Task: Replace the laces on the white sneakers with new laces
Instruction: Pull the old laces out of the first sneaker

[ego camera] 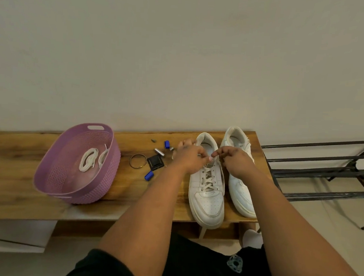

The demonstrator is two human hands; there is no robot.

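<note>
Lace (208, 178) beneath pinching fingers (201, 155)

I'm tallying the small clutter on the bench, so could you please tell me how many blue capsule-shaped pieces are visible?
2. One blue piece lies near the back of the wooden bench, left of the left hand. The other blue piece lies nearer the front. The hand may hide more.

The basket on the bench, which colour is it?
The basket is purple with a woven texture, seen in the head view.
</note>
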